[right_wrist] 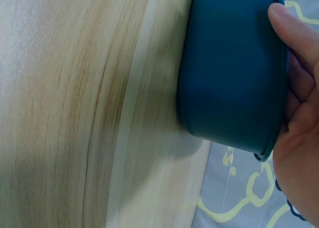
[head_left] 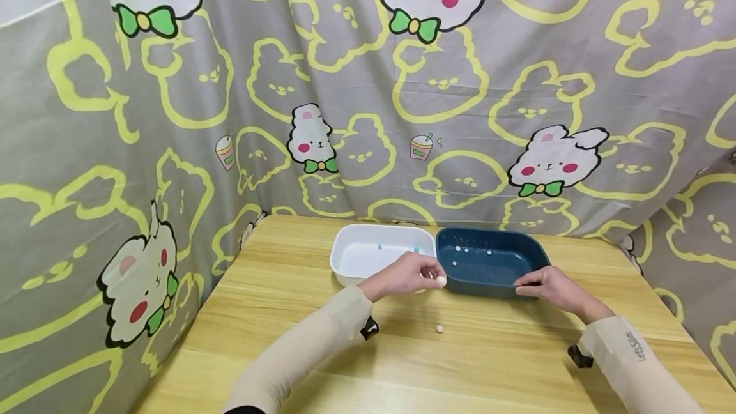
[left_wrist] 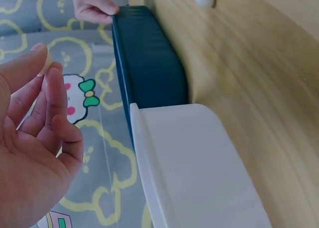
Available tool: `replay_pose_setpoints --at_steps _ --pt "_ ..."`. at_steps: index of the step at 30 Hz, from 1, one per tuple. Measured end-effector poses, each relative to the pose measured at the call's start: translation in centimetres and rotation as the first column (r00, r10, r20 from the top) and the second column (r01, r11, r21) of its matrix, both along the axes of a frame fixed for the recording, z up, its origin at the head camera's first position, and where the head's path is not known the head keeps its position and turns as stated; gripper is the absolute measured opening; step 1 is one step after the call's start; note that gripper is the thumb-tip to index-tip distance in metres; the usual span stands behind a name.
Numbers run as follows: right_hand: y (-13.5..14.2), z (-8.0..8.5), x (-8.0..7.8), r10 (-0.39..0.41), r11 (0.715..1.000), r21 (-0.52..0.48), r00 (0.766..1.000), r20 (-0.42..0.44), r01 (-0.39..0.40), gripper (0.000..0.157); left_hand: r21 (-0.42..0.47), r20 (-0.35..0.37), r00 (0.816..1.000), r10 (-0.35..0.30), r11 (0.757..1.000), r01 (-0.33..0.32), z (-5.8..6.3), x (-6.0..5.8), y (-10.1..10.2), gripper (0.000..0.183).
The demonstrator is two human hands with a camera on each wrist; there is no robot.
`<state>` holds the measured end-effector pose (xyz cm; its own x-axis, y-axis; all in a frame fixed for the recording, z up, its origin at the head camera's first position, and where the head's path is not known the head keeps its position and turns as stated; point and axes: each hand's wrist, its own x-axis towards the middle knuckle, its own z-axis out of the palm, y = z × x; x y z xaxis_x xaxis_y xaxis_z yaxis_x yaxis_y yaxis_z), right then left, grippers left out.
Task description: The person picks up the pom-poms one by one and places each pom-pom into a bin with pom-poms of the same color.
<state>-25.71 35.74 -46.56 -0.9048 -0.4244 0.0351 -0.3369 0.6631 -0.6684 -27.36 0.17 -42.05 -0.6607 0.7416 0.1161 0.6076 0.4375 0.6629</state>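
My left hand (head_left: 409, 273) pinches a small white ball (head_left: 441, 280) between thumb and fingertips, above the near rims where two basins meet. In the left wrist view the ball (left_wrist: 46, 64) peeks out between the fingers. My right hand (head_left: 554, 287) grips the near right rim of a dark blue basin (head_left: 489, 288), thumb on the outer wall in the right wrist view. Inside that basin lie several small white balls (head_left: 457, 248). The white basin (head_left: 348, 271) to its left contains small light-blue balls (head_left: 379, 247), and the left forearm and hand cover part of its front.
Another white ball (head_left: 439, 329) lies on the wooden table (head_left: 299, 312) in front of the basins, between my two forearms. A patterned grey curtain (head_left: 356, 94) hangs behind the table's back edge and along both sides.
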Motion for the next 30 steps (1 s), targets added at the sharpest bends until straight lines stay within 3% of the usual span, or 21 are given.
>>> replay_pose_setpoints --at_steps 16,30 --pt "0.0 -0.2 -0.1 0.005 1.000 -0.012 1.000 0.005 -0.004 0.023 0.033 0.070 0.996 0.056 0.998 -0.058 0.5 -1.3 2.3 0.009" --pt "-0.1 -0.2 -0.1 -0.006 1.000 -0.004 1.000 0.003 0.006 0.024 0.007 0.050 0.991 0.121 0.993 -0.122 1.1 -2.4 3.6 0.008"
